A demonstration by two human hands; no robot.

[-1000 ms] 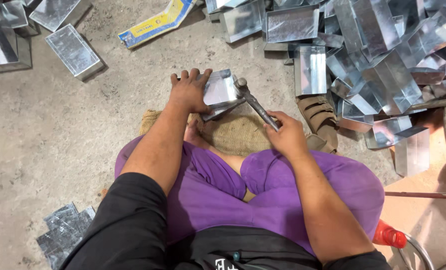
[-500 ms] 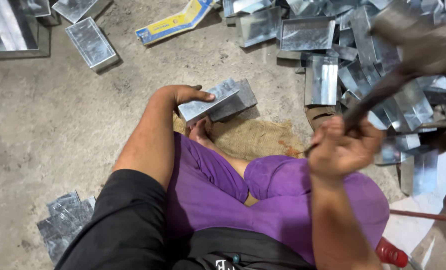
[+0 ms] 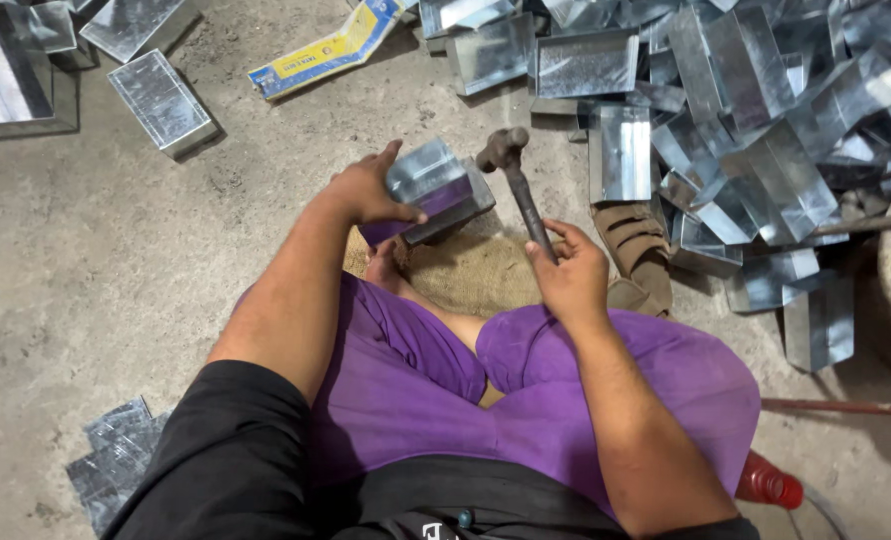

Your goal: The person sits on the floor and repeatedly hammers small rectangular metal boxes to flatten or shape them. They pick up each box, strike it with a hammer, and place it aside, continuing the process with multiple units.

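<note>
The left hand (image 3: 366,190) holds a shiny metal box (image 3: 434,188), fingers wrapped over its near edge. The right hand (image 3: 569,272) grips a hammer (image 3: 518,190) tight. The hammer head sits just right of the box. A sandal (image 3: 636,240) lies right of the hammer.

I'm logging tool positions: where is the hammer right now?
In the head view, the hammer is held in the right hand, its head just right of the metal box the left hand steadies.
</note>
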